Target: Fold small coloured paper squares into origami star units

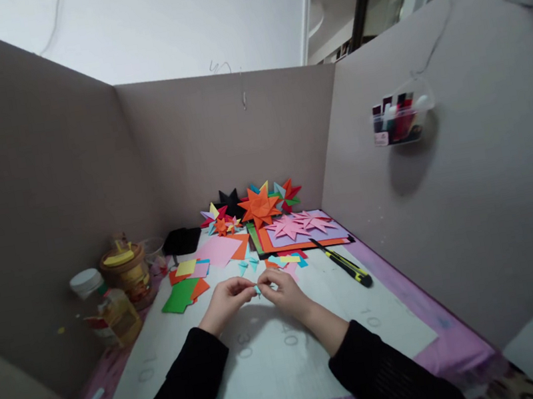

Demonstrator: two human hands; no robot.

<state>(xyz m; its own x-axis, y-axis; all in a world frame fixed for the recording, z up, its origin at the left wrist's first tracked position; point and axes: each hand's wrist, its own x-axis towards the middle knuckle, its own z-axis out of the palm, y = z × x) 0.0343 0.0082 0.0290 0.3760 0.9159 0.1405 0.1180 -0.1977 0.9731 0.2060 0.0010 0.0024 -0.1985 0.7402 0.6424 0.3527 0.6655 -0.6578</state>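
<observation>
My left hand (232, 297) and my right hand (281, 290) meet over the middle of the white sheet (274, 373). Pinched between the fingertips of both is a small piece of light blue paper (257, 290), mostly hidden by the fingers. Just beyond the hands lie two small folded light blue paper pieces (249, 266). Small coloured paper squares (287, 259) are scattered past my right hand. Larger green paper (181, 296) rests to the left of my left hand.
Folded paper stars (260, 206) stand against the back panel. Pink stars (295, 224) lie on stacked coloured sheets. A yellow-black utility knife (345, 264) lies at right. A white-capped bottle (106, 309) and a brown pot (127, 272) stand at left. Grey panels (236, 137) enclose the table.
</observation>
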